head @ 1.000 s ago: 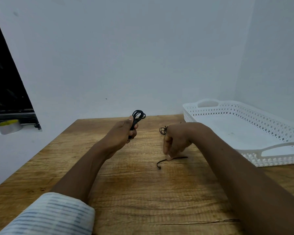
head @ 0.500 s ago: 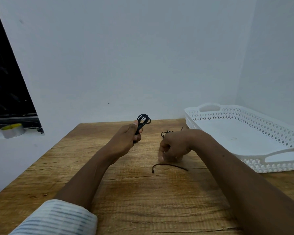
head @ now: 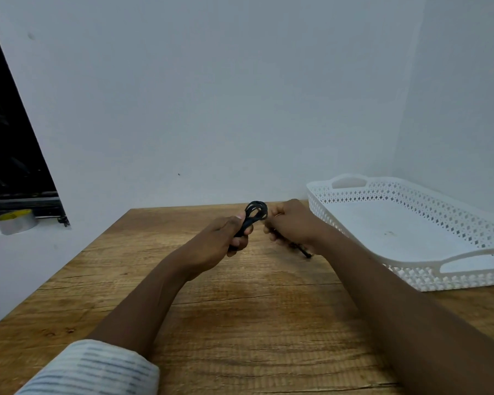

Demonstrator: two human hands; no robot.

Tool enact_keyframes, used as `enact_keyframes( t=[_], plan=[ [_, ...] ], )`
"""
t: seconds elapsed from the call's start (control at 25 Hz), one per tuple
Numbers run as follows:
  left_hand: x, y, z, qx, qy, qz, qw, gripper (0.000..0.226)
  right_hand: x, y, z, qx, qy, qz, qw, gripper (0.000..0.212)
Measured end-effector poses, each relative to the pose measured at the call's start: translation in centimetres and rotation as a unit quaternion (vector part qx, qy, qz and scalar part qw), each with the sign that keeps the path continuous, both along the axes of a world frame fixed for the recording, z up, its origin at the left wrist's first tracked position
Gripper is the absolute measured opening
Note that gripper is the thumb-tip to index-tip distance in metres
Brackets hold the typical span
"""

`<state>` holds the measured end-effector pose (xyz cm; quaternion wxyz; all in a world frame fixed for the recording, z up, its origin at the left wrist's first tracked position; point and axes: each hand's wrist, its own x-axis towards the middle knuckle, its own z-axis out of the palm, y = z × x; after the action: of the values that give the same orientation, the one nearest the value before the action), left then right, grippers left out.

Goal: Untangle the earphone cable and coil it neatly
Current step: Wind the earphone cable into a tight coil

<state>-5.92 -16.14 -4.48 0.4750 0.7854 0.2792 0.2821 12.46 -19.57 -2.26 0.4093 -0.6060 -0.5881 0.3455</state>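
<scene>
The left hand (head: 226, 238) is closing its fingers around a bundle of thin black earphone cable (head: 253, 218), whose rounded loops are sticking up above the thumb. Just beside it, the right hand (head: 291, 223) is curling shut on a trailing length of the same cable, a blurred end poking out below the wrist. Both hands are hovering above the grainy wooden counter (head: 240, 323). A white plastic tray (head: 468, 277) with perforated lattice walls and cut-out handles is sitting at the right.
</scene>
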Motion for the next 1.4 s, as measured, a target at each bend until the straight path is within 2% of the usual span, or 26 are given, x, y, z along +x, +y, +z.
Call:
enact_keyframes(
  t=[0.08,0.28,0.48,0.64,0.8,0.92,1.04,1.16,1.24,1.4],
  plan=[
    [0.2,-0.3,-0.1,-0.004,0.007,-0.039,0.999,0.044,-0.1,0.1,-0.3,0.032,0.075,-0.001,0.997,0.015],
    [-0.3,0.1,-0.1,-0.033,-0.039,-0.033,0.998,0.042,-0.1,0.6,-0.7,0.088,0.02,0.097,0.991,0.014],
    [0.1,0.1,-0.2,0.008,-0.017,0.042,0.999,0.047,-0.4,0.5,-0.5,0.122,0.003,0.101,0.987,0.011],
    [0.4,0.2,-0.5,0.061,-0.007,0.101,0.993,0.045,-0.5,0.5,-0.6,0.114,0.007,0.099,0.989,0.012],
    [0.8,0.0,-0.4,0.082,-0.055,0.169,0.981,0.032,-0.9,0.5,-0.8,0.091,0.05,0.092,0.99,0.012],
    [1.2,-0.4,-0.3,0.105,-0.111,0.209,0.966,0.024,-1.3,0.6,-0.5,0.057,0.114,0.073,0.989,0.016],
    [1.5,-0.5,-0.3,0.119,-0.128,0.271,0.947,0.026,-2.6,0.1,0.2,0.052,0.152,0.005,0.987,0.019],
    [1.5,-0.2,-0.5,0.111,-0.107,0.328,0.932,0.029,-4.2,-0.5,0.6,0.137,0.057,-0.085,0.985,0.022],
    [1.4,0.1,-0.4,0.088,-0.091,0.355,0.926,0.028,-4.5,-0.5,0.5,0.181,-0.004,-0.085,0.98,0.015],
    [1.4,0.3,-0.2,0.033,-0.089,0.374,0.923,0.026,-4.3,-0.5,0.0,0.23,-0.07,-0.041,0.97,0.01]
  ],
)
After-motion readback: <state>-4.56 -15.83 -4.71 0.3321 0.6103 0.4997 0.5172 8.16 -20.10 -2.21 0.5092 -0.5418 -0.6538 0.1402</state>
